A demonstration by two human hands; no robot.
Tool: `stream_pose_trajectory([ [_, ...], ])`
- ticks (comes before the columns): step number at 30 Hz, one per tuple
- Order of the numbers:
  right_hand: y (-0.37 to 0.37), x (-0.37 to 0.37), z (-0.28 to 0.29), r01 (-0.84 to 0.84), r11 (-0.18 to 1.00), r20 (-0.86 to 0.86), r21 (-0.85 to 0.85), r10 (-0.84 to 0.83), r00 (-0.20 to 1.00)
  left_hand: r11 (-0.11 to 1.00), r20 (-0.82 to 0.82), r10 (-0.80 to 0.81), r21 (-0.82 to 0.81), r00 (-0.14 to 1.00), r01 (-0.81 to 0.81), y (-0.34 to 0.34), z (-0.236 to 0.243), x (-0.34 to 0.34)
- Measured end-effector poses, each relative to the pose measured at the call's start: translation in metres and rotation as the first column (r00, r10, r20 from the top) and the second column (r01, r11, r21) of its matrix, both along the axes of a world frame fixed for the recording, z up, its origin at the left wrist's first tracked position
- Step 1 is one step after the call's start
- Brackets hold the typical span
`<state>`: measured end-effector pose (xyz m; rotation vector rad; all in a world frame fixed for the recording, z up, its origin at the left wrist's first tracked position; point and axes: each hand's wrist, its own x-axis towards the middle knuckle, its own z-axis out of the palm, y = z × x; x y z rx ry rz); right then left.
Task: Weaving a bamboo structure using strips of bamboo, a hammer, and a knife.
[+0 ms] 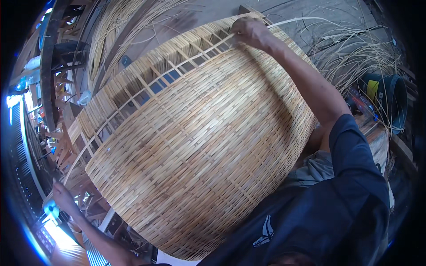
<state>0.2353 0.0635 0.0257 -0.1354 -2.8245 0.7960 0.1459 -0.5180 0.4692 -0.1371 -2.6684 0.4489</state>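
Observation:
A large woven mat of pale cane or bamboo strips [191, 146], bulging toward me, fills the middle and leans against my body. Along its far edge, bare upright strips stand apart, with a long pale strip [188, 60] running across them. My right hand [250, 33] is closed on this strip at the far right end of the edge; the strip's tail [301, 19] curves away to the right. At the far left, my left hand [64, 198] is closed, seemingly on the strip's other end, which reaches down to it. The fingertips there are small and partly hidden.
Loose thin strips lie in a tangle [355, 57] at the right, beside a dark bucket [392, 99] and a clear bottle [361, 102]. More long strips [108, 40] lie at the back left. A wooden post [46, 66] and a small blue fan [51, 209] are at the left.

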Motion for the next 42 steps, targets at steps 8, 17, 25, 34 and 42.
stream_pose_trajectory([
  [8,-0.005,-0.012,0.029,-0.172,0.835,0.235,-0.522,0.335,0.912,0.598,-0.109,0.022,-0.795,0.994,-0.101,-0.215,0.128,-0.023],
  [17,-0.029,0.033,-0.008,-0.146,0.696,0.053,-0.703,0.257,0.965,0.969,0.154,-0.155,-0.17,0.976,0.181,-0.099,0.022,-0.036],
  [25,-0.065,0.03,0.003,-0.171,0.952,-0.03,-0.253,0.169,0.985,0.835,-0.148,-0.34,-0.501,0.929,0.227,0.093,-0.075,0.015],
  [34,-0.086,0.03,0.009,0.044,0.966,0.121,-0.256,-0.013,0.993,0.929,0.248,-0.027,0.363,0.968,-0.067,0.112,-0.09,0.017],
  [42,-0.087,0.023,0.017,0.039,0.949,0.263,-0.313,0.047,0.964,0.585,0.02,-0.116,0.809,0.993,0.052,0.118,-0.113,0.03],
])
